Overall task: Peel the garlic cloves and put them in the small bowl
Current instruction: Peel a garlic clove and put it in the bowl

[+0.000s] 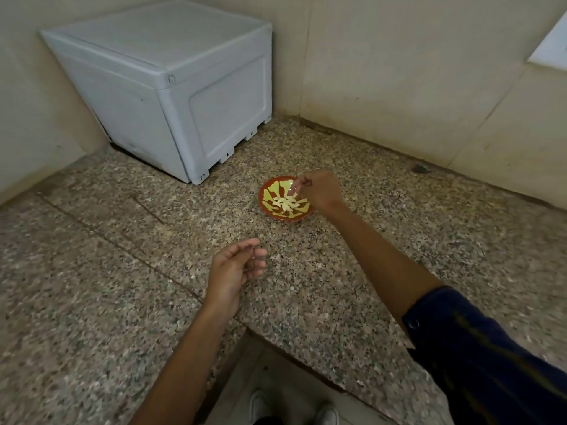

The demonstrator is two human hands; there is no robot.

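Round red bowl [283,200], pale peeled cloves [287,203], speckled granite [122,256].

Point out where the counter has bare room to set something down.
Bare granite counter spreads left of the left hand, up to the grey box. More lies right of the right forearm, toward the wall. It is crowded only at the small bowl, under the right hand.

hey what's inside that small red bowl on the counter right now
Pale peeled garlic cloves lie piled in the middle of the small red bowl. The right hand hovers over its right rim, hiding that edge.
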